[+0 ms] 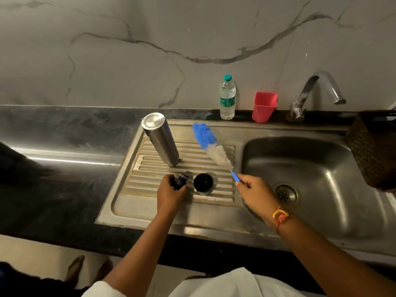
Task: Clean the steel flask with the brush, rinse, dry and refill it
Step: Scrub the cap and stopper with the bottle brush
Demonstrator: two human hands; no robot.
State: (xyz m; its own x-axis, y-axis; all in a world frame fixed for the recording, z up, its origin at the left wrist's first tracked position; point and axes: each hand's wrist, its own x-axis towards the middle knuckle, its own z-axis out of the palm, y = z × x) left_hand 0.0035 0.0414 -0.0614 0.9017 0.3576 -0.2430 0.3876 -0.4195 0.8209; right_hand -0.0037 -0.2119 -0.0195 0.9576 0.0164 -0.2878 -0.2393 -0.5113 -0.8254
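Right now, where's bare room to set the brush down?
Free: the basin, between drainboard and basket; the drainboard's near strip, in front of the lid; the counter left of the flask. Crowded: drainboard middle, with flask, lid, brush, left hand and right hand.

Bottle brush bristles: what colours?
Long bottle brush: blue at the tip, white nearer the handle; head view.

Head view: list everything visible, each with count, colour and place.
steel flask: one, silver, standing on the drainboard
brush: one, blue and white, held over the drainboard
stopper: one, black, front of drainboard
cap: one, black, on the drainboard
water bottle: one, clear, green cap, by wall
cup: one, pink, by wall
sink: one, steel, right
tap: one, chrome, behind sink
basket: one, dark brown, far right
left hand: grips stopper
right hand: pinches brush handle
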